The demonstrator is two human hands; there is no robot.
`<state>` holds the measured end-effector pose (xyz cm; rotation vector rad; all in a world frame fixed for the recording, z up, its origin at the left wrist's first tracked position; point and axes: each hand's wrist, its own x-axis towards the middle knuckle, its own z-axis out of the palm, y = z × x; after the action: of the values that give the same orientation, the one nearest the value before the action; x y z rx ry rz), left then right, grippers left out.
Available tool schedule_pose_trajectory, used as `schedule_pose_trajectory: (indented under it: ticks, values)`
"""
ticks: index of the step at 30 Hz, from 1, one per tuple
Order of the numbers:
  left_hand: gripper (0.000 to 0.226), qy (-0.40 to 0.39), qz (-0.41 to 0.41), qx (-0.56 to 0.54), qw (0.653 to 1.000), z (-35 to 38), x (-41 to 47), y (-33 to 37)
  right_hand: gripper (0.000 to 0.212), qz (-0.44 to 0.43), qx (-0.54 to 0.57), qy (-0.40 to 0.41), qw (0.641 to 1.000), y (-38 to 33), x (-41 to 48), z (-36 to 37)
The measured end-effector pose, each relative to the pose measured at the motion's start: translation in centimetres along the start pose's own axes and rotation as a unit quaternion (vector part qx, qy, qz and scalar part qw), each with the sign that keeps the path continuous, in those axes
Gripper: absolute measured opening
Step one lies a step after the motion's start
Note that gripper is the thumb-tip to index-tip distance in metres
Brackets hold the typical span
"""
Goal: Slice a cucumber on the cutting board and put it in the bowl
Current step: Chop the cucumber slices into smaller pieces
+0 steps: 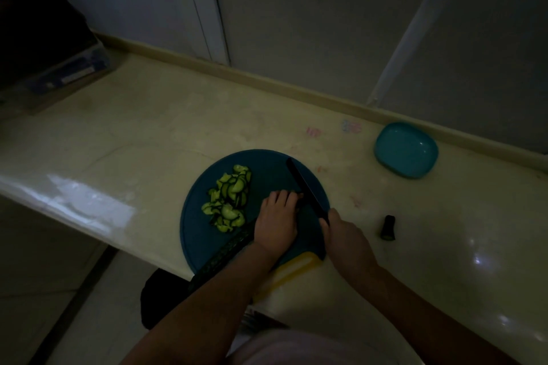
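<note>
The right grip (347, 234) is closed round the handle of a black knife (305, 184), whose blade rests on the round cutting board (204, 237). The left grip (277, 216) lies curled just beside the blade. What it steadies is hidden, so I cannot tell its hold. The cucumber slices (228, 198) are heaped on the board's left side, and the bowl (406, 149) stands well apart on the table (148, 127). The slices look thin, wet and slippery, so they are probably better scooped from underneath than pinched.
</note>
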<state>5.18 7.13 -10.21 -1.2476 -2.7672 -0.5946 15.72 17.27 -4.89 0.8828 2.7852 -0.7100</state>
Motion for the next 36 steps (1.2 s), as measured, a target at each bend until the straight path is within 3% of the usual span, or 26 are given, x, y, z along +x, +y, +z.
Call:
schedule_pose_trajectory:
  ticks: [15, 36]
  values:
    - [0.035, 0.009, 0.002, -0.005, 1.0, 0.0, 0.0, 0.0, 0.032, -0.026, -0.049, -0.008, 0.998, 0.1, 1.7, 0.7]
    - [0.03, -0.005, -0.007, -0.01, 1.0, 0.1, 0.1, 0.0, 0.029, 0.001, 0.008, -0.001, 1.0, -0.2, 0.3, 0.1]
